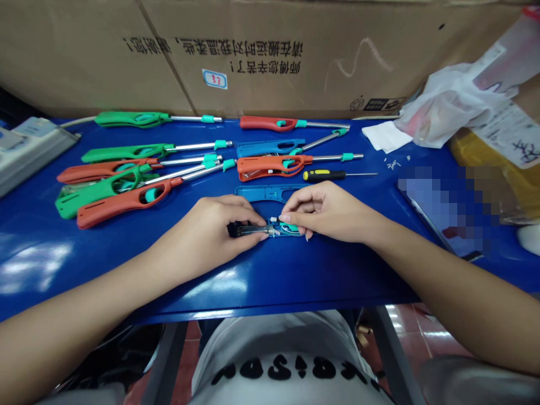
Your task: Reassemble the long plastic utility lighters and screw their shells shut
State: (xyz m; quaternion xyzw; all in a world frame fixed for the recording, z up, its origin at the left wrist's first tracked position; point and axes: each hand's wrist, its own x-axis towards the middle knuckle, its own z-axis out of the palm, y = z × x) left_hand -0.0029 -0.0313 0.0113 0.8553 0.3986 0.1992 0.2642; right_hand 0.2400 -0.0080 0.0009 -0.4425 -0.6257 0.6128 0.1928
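Note:
An opened blue gas lighter lies on the table in front of me, its clear fuel tank [252, 229] and teal trigger [289, 228] exposed. My left hand [221, 222] is closed around the tank end, thumb and fingers pressing it from both sides. Over the trigger end, my right hand [324, 211] has its fingers bent together in a pinch. A small white piece [274, 219] shows beside the fingertips; whether they grip it is unclear. Just behind lies the loose blue shell half [257, 193], partly covered by my right hand.
Several green and red lighters [130, 199] lie at the left. Behind my hands are an opened orange lighter [270, 166], a blue one [265, 147], a red one [270, 123] and a screwdriver [327, 175]. A phone [442, 214], plastic bag [447, 107] and carton [253, 56] border the area.

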